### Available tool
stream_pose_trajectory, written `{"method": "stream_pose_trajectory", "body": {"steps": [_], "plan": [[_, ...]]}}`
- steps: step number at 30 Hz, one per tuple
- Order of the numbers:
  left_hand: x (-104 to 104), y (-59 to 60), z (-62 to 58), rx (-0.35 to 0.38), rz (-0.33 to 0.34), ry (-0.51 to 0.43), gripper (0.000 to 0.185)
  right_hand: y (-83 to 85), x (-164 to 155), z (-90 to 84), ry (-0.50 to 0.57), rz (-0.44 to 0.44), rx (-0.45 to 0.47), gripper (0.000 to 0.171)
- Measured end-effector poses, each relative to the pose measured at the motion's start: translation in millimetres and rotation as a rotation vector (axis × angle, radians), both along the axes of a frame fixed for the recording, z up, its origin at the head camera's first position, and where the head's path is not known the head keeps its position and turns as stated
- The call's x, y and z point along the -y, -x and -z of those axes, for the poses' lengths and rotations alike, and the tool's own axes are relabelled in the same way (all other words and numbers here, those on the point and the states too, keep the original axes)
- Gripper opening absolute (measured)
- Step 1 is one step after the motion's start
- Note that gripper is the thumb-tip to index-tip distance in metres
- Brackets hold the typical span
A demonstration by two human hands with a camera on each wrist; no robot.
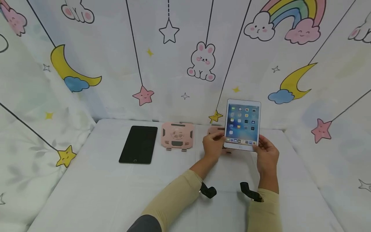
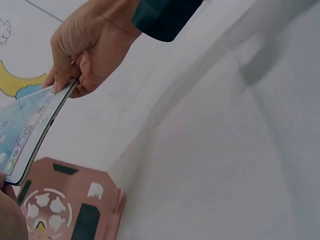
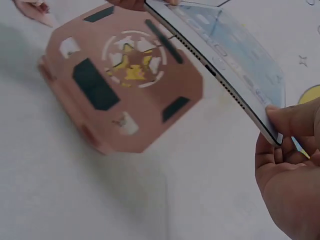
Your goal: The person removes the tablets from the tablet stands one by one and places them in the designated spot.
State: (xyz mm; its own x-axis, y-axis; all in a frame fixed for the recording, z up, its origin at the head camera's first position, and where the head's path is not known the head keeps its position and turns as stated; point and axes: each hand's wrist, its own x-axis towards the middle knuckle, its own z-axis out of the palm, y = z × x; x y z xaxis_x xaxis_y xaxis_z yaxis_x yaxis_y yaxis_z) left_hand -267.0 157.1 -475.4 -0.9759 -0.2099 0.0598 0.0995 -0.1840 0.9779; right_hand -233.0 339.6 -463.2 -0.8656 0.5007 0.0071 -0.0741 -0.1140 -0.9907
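A white tablet [image 1: 242, 124] with a lit home screen stands nearly upright above the table, held at its lower corners by both hands. My left hand [image 1: 215, 138] pinches the lower left corner and my right hand [image 1: 260, 145] pinches the lower right corner. Just behind and under it lies a pink folding stand [image 1: 215, 130], mostly hidden. In the left wrist view the right hand [image 2: 82, 47] grips the tablet's edge [image 2: 35, 132] over that stand [image 2: 75, 205]. In the right wrist view the tablet [image 3: 225, 65] tilts above the stand [image 3: 125, 85], thumb and fingers [image 3: 290, 120] on its corner.
A black tablet [image 1: 139, 144] with a dark screen lies flat at the left of the white table [image 1: 101, 193]. A second pink stand [image 1: 177, 135] sits between it and my hands. Cartoon-printed cloth walls [image 1: 174, 58] close in the back and both sides.
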Motion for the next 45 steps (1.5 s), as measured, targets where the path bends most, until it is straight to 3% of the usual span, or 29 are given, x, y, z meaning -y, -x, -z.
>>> {"method": "stream_pose_trajectory", "body": {"steps": [5, 12, 18, 23, 31, 36, 40, 45], "plan": [[-26, -8.0, -11.7, 0.091, 0.048, -0.095, 0.02, -12.7, -23, -17.3, 0.059, 0.066, -0.004, 0.051], [-59, -28.1, -10.3, 0.216, 0.123, -0.264, 0.023, -35.7, -57, -24.1, 0.082, 0.111, 0.166, 0.053], [-81, -38.7, 1.2, 0.258, 0.123, -0.264, 0.022, -44.8, -74, -13.7, 0.178, 0.121, 0.219, 0.054], [-86, -45.3, 17.4, 0.322, 0.12, -0.256, 0.025, -47.2, -81, 3.0, 0.191, 0.103, 0.271, 0.056], [-83, -48.7, 42.6, 0.373, 0.184, -0.246, 0.031, -42.9, -84, 29.6, 0.107, 0.088, 0.361, 0.058], [-77, -47.0, 47.1, 0.38, 0.217, -0.248, 0.039, -33.4, -80, 42.5, 0.032, 0.08, 0.404, 0.057], [-76, -42.5, 43.9, 0.357, 0.322, -0.249, 0.051, -26.5, -83, 49.0, -0.058, 0.158, 0.393, 0.055], [-75, -38.3, 42.1, 0.331, 0.5, -0.265, 0.072, -23.9, -83, 55.1, -0.361, 0.267, 0.444, 0.049]]}}
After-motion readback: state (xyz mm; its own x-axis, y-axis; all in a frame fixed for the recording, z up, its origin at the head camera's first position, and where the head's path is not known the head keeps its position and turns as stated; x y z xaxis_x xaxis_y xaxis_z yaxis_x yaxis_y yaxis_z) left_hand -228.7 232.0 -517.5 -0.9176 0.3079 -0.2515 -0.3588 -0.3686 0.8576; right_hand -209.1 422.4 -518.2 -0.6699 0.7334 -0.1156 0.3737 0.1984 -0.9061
